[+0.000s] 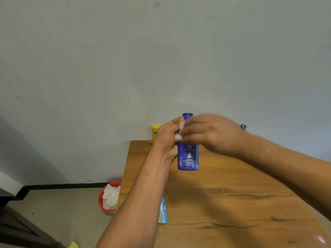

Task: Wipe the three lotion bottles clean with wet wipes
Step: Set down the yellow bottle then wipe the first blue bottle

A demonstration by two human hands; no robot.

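My left hand (167, 138) grips a dark blue lotion bottle (188, 156) upright above the wooden table (232, 203). My right hand (211, 133), blurred by motion, holds a white wet wipe (179, 136) against the bottle's upper part. A yellow bottle (155, 132) stands at the table's back edge by the wall, partly hidden behind my left hand. The cap of another blue bottle (243, 126) shows behind my right wrist.
A blue pack of wet wipes (163, 211) lies at the table's left edge, partly hidden by my left forearm. On the floor to the left stands a red bin (105, 203) holding used white wipes. A pale wall rises right behind the table.
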